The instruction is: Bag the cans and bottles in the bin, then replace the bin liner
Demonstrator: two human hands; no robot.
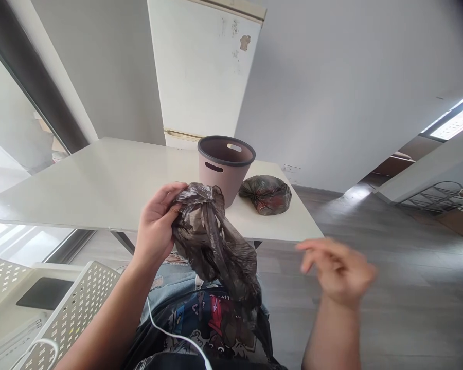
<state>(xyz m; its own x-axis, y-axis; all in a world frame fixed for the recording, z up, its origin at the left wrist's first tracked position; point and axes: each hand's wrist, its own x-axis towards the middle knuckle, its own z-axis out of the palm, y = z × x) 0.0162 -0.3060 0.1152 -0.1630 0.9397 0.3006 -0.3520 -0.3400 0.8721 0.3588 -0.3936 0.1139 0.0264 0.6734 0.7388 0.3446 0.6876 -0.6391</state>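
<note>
My left hand (156, 226) is closed on the top of a crumpled dark plastic bag (216, 246), which hangs down in front of my lap. My right hand (337, 272) is out to the right, blurred by motion, with loosely curled fingers and nothing visible in it. Just behind the bag, a pink bin with a dark rim (226, 167) stands on the white table (100, 185). A tied, filled dark bag (266, 194) lies on the table to the right of the bin.
A white fridge (204, 72) stands against the wall behind the table. White perforated racks (73, 308) sit at the lower left by a window. Grey wood floor (389, 288) stretches to the right, with a wire rack (435, 195) at the far right.
</note>
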